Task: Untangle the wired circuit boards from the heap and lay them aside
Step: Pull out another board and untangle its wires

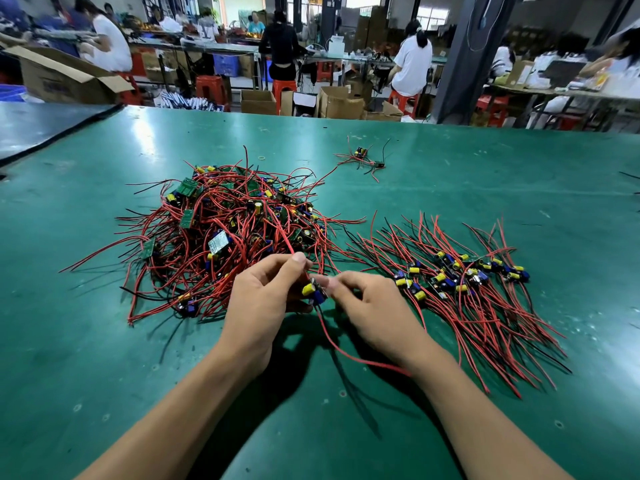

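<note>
Two bare forearms reach in from the near edge of the desk (104,341), and between them one circuit board (314,292) is held up just clear of the green surface. The left hand (266,299) has its fingers (299,259) pinched shut on the board's red wire where it runs up and back toward the heap (228,233); the right hand (374,306) nips the board itself by its fingertips from the other side. The board's second red lead (346,355) trails toward the person, passing under the right wrist — so the long axis of board and wires runs roughly near to far, one end seemingly not yet free of the tangle.

The laid-out row (464,275) sits just right of the right hand, wires fanned the same near-to-far way, so that hand looks the nearer one to carry the board across. Open desk lies in front of the row and between row and heap — room enough, I judge, to draw the caught wire back before swinging right. Farther off, a few stray boards (363,157) lie alone, well apart from both.
</note>
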{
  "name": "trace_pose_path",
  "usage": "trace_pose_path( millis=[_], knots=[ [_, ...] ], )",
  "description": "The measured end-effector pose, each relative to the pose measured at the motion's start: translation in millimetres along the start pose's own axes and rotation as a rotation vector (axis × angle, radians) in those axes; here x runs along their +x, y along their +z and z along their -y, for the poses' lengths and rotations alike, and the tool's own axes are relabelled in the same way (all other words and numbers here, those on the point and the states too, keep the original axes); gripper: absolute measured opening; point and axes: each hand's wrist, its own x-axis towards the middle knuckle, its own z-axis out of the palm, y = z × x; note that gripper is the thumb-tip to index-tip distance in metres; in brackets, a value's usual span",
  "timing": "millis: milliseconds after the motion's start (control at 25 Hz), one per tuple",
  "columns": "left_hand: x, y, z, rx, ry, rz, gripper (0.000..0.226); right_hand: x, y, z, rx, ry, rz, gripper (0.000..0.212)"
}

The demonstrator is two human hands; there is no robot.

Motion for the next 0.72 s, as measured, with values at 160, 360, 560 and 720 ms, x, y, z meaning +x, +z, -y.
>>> trace_pose_path(
  millis=[160, 360, 560, 720],
  knots=[
    [-1, 0, -6, -0.033, 0.053, -0.015, 0.018, -5, 5, 9, 0.012, -0.089, 0.077, 0.011],
    [-1, 1, -9, -0.091, 0.051, -0.027, 0.015, -13, 12, 19, 0.112, -0.133, 0.031, 0.029],
    [-4, 0, -14, -0.063, 0.058, 0.032, 0.016, -11, 4, 34, 0.599, 0.040, 0.034, 0.020],
    [-5, -2, -17, -0.110, 0.041, 0.064, 0.012, -6, 1, 40, 0.857, 0.172, 0.049, 0.033]
  ],
)
